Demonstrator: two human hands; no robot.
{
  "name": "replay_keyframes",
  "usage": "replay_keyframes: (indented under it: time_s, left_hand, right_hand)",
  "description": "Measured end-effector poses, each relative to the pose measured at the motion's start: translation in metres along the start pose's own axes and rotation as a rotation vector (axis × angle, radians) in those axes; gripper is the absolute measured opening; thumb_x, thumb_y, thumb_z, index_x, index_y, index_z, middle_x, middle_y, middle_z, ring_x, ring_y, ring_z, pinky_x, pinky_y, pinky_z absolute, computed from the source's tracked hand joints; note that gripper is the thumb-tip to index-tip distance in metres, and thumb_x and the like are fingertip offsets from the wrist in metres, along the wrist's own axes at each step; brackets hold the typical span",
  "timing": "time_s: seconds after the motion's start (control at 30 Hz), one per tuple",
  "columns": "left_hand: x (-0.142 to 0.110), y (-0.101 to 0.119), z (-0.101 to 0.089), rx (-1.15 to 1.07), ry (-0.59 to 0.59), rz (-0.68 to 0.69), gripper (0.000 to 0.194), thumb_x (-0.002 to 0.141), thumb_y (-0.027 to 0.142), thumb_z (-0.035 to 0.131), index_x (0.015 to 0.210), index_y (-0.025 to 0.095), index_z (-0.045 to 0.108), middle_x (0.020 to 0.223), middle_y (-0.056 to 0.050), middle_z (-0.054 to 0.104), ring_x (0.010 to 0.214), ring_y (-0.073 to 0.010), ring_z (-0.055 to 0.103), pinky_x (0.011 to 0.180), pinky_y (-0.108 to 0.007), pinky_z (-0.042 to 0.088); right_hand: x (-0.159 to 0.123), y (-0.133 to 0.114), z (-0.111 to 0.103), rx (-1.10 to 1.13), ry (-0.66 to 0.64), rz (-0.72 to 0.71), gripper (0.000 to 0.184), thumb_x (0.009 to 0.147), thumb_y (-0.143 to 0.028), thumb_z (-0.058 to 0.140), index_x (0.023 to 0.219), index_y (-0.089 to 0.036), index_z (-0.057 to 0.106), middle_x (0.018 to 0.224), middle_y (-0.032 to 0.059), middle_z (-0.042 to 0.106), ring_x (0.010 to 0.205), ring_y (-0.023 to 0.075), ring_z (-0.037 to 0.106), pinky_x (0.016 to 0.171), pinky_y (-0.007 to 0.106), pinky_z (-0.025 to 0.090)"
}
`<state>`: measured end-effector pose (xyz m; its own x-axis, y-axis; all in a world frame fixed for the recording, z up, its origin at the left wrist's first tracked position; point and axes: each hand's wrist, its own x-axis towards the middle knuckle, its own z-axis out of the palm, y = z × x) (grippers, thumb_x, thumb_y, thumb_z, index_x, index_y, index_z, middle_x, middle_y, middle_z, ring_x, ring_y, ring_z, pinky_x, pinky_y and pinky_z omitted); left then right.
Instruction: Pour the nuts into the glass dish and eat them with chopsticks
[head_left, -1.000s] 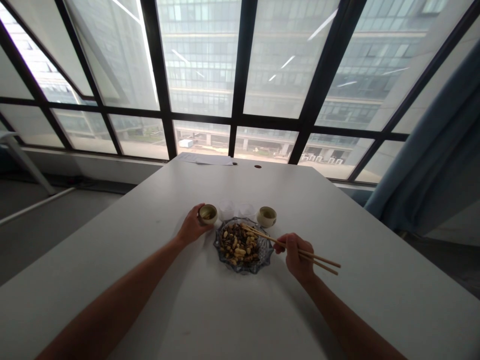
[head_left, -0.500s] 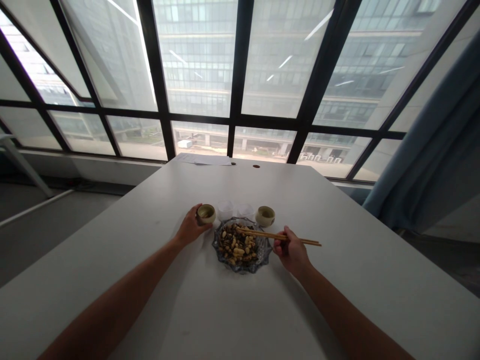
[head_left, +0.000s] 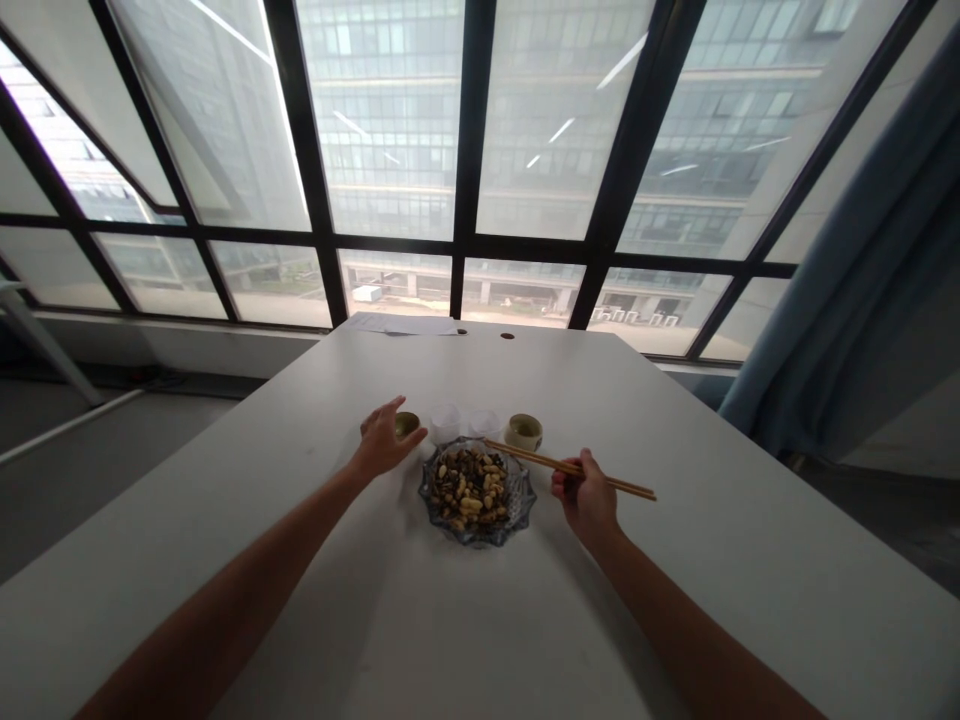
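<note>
My left hand [head_left: 381,442] is at the left green cup [head_left: 407,425], thumb and fingers spread apart in front of it and hiding much of its side. Whether the fingers touch the cup I cannot tell. In my right hand [head_left: 591,498] is a pair of wooden chopsticks [head_left: 536,457], held with the tips pointing left over the far rim of a scalloped glass bowl [head_left: 520,512]. Peanuts in their shells and small dark pieces, perhaps seeds, make up a mixed heap [head_left: 471,490] in the bowl. A second green cup [head_left: 523,432] stands behind the bowl on the right.
Two clear plastic containers [head_left: 445,421] stand between the green cups, behind the bowl. White paper sheets [head_left: 405,325] lie at the far end of the white table [head_left: 465,640], near two small round holes. Windows rise beyond, and a blue curtain [head_left: 847,300] hangs at right.
My left hand's fingers have come away from their hold round the left cup and spread. The chopstick tips have lifted from the heap to the bowl's far rim.
</note>
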<state>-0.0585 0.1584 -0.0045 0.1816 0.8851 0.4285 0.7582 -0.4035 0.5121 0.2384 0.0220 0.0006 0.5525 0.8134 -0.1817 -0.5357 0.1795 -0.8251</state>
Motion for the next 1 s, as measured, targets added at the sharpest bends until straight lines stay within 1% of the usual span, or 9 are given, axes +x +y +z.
replay_keyframes:
  time_s: [0.07,0.17,0.33,0.43,0.57,0.7,0.8,0.93,1.0]
  left_hand:
    - [0.009,0.015,-0.003,0.050,-0.033,0.080,0.068,0.081,0.048,0.066,0.139,0.021,0.044,0.145,-0.014,0.051,0.138,-0.0316,0.042,0.117,-0.054,0.022]
    - [0.024,0.032,0.000,0.100,-0.134,0.130,0.070,0.080,0.047,0.067,0.141,0.022,0.042,0.142,-0.015,0.054,0.136,-0.0324,0.044,0.117,-0.057,0.017]
    - [0.037,0.040,0.009,0.106,-0.282,0.151,0.071,0.078,0.048,0.069,0.139,0.025,0.041,0.136,-0.011,0.061,0.132,-0.0326,0.050,0.115,-0.061,0.016]
    - [0.037,0.036,0.008,0.079,-0.263,0.194,0.069,0.076,0.043,0.072,0.137,0.028,0.042,0.130,-0.008,0.066,0.129,-0.0301,0.053,0.115,-0.059,0.017]
    - [0.037,0.029,0.003,0.082,-0.175,0.348,0.071,0.072,0.032,0.076,0.136,0.024,0.045,0.136,-0.009,0.061,0.128,-0.0275,0.054,0.118,-0.051,0.021]
    - [0.036,0.025,0.000,0.071,-0.134,0.423,0.073,0.070,0.025,0.075,0.136,0.023,0.046,0.139,-0.009,0.058,0.127,-0.0271,0.055,0.118,-0.045,0.028]
    - [0.034,0.026,0.000,0.063,-0.133,0.400,0.072,0.071,0.028,0.075,0.136,0.023,0.046,0.136,-0.010,0.059,0.126,-0.0280,0.056,0.117,-0.046,0.030]
    - [0.033,0.029,0.000,0.076,-0.223,0.284,0.070,0.074,0.038,0.074,0.136,0.021,0.046,0.124,-0.013,0.067,0.120,-0.0299,0.061,0.114,-0.051,0.032]
    - [0.036,0.032,0.001,0.106,-0.259,0.245,0.069,0.075,0.042,0.072,0.135,0.022,0.047,0.126,-0.014,0.067,0.122,-0.0319,0.059,0.114,-0.056,0.029]
  right_hand:
    - [0.001,0.001,-0.001,-0.019,-0.005,-0.042,0.041,0.091,-0.049,0.060,0.065,-0.018,0.053,0.045,0.0012,0.056,0.037,0.0119,0.051,0.033,0.019,0.040]
    - [-0.001,0.002,0.000,-0.025,-0.015,-0.062,0.042,0.089,-0.049,0.062,0.064,-0.017,0.054,0.045,0.0016,0.056,0.036,0.0115,0.050,0.032,0.019,0.039]
    - [-0.004,-0.001,0.002,-0.035,-0.028,-0.058,0.042,0.085,-0.051,0.066,0.063,-0.017,0.054,0.045,0.0015,0.056,0.036,0.0119,0.051,0.032,0.019,0.039]
    - [-0.004,-0.001,0.001,-0.036,-0.040,-0.059,0.042,0.083,-0.052,0.067,0.063,-0.017,0.055,0.044,0.0008,0.055,0.037,0.0123,0.051,0.033,0.020,0.039]
    - [-0.002,0.000,0.000,-0.038,-0.048,-0.087,0.044,0.080,-0.054,0.069,0.062,-0.016,0.055,0.044,0.0017,0.056,0.037,0.0121,0.051,0.033,0.020,0.039]
    - [-0.002,0.001,-0.001,-0.052,-0.070,-0.105,0.047,0.077,-0.058,0.071,0.062,-0.017,0.055,0.045,0.0021,0.057,0.037,0.0126,0.052,0.033,0.021,0.040]
    - [-0.002,0.002,-0.001,-0.053,-0.069,-0.112,0.046,0.079,-0.058,0.070,0.063,-0.017,0.055,0.045,0.0014,0.057,0.038,0.0129,0.052,0.033,0.021,0.040]
    - [-0.001,0.002,-0.001,-0.055,-0.066,-0.118,0.045,0.083,-0.057,0.066,0.064,-0.018,0.054,0.046,0.0011,0.057,0.037,0.0124,0.052,0.033,0.021,0.041]
    - [0.001,0.001,-0.002,-0.046,-0.055,-0.122,0.044,0.084,-0.056,0.066,0.065,-0.018,0.053,0.046,0.0007,0.057,0.037,0.0125,0.053,0.033,0.021,0.040]
